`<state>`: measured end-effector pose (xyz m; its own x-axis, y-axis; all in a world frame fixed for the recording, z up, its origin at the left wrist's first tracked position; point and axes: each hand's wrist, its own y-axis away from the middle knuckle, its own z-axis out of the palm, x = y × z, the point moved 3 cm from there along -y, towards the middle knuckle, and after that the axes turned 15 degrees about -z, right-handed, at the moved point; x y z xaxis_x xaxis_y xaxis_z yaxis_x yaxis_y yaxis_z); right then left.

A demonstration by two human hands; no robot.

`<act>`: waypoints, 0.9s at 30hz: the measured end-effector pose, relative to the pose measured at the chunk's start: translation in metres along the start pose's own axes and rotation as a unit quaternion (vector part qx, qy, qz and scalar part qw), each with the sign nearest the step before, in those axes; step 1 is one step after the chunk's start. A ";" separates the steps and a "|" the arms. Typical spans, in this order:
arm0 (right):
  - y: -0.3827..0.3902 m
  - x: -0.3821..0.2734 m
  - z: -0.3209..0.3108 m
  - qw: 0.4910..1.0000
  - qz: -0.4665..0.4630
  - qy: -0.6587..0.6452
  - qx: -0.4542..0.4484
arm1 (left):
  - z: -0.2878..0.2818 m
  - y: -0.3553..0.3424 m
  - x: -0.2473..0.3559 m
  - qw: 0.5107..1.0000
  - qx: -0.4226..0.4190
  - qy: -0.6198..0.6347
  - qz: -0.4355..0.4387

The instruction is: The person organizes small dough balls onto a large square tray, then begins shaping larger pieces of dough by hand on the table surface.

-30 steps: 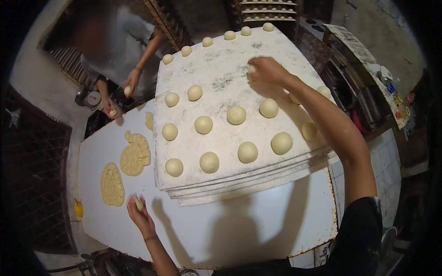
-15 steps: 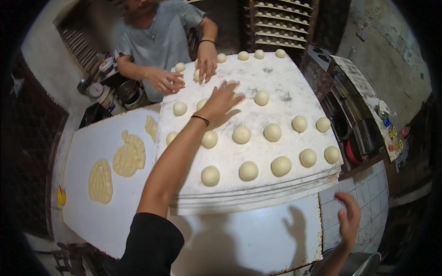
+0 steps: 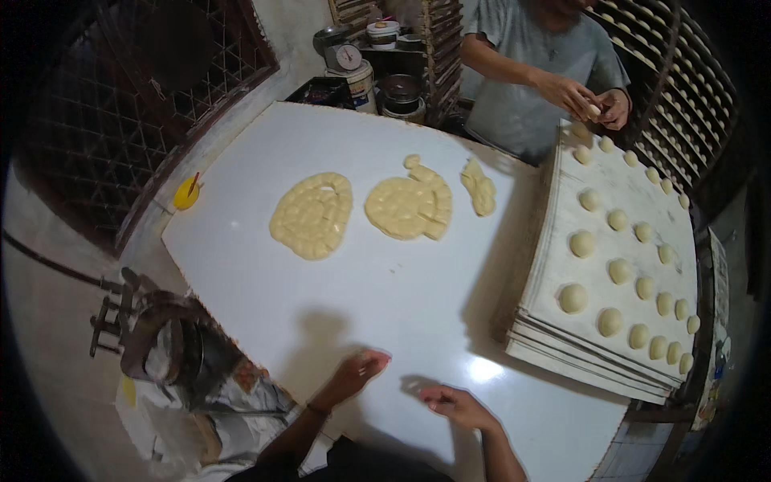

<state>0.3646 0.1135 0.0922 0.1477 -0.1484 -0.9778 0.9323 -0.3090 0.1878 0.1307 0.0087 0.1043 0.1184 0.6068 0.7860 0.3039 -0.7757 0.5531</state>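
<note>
My left hand [image 3: 353,379] hovers over the near part of the white table [image 3: 241,273], fingers loosely stretched and nothing in them. To its right, my right hand [image 3: 459,406] is also empty, its fingers loosely apart and pointing left. Beyond them lie a flat oval dough piece [image 3: 312,215] scored into small portions and a second scored dough piece [image 3: 408,207] with a strip along its side. A smaller dough strip [image 3: 479,189] rests further right. On the right, rows of round dough balls [image 3: 610,322] sit on a stack of white boards [image 3: 554,277].
Behind the boards a co-worker [image 3: 554,80] holds a dough ball in both hands. Racks of dough balls [image 3: 691,88] stand at the far right. A scale [image 3: 347,56] is at the back, a yellow object [image 3: 186,194] at the left edge, and a dark metal machine [image 3: 165,345] at lower left.
The view has swung left toward the table. My left hand has drawn back from the dough balls on the board; both hands are now near each other over the table. The co-worker has lifted a ball.
</note>
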 end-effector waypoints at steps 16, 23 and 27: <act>-0.475 0.077 -0.125 0.752 -0.014 0.119 0.648 | -0.155 -0.033 -0.126 0.937 0.056 0.322 -0.128; -0.322 0.054 -0.023 0.910 -0.020 0.028 0.414 | -0.127 -0.066 -0.115 0.945 -0.025 0.302 -0.124; -0.191 0.099 0.070 0.868 0.007 -0.296 0.398 | -0.044 -0.089 -0.116 0.963 -0.100 0.226 -0.107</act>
<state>0.1784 0.0924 -0.0343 -0.2583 -0.5416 -0.8000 0.3745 -0.8194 0.4339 0.0489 -0.0004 -0.0235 -0.3638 0.6537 0.6636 0.0818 -0.6873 0.7218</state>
